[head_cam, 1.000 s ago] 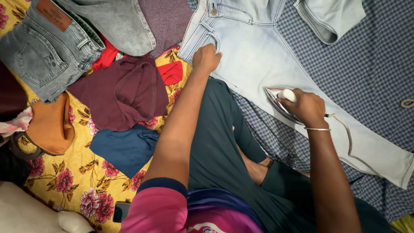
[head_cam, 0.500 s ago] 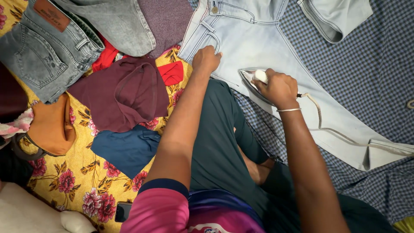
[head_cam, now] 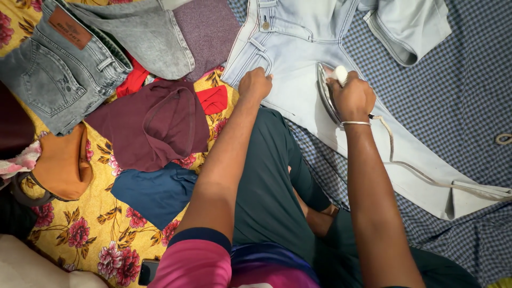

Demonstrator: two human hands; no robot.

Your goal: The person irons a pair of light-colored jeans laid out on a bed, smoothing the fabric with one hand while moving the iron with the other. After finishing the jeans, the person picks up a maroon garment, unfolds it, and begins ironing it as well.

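Observation:
Pale blue jeans (head_cam: 298,48) lie flat on a blue checked cloth (head_cam: 464,106). My right hand (head_cam: 352,96) grips the white handle of a clothes iron (head_cam: 326,90), which rests on the upper thigh of the jeans. Its cord (head_cam: 392,144) trails back along the trouser leg. My left hand (head_cam: 255,84) is closed and presses down on the jeans near the hip pocket, just left of the iron.
Left of me a yellow flowered sheet (head_cam: 96,224) holds a pile of clothes: grey jeans (head_cam: 58,69), a maroon shirt (head_cam: 160,122), a navy garment (head_cam: 154,192), a red piece (head_cam: 212,98), an orange item (head_cam: 61,162). My crossed legs in dark green trousers (head_cam: 266,181) sit at the cloth's edge.
My right hand has slid the iron up the trouser leg from the lower thigh toward the waistband. My left hand has stayed pressed on the hip area.

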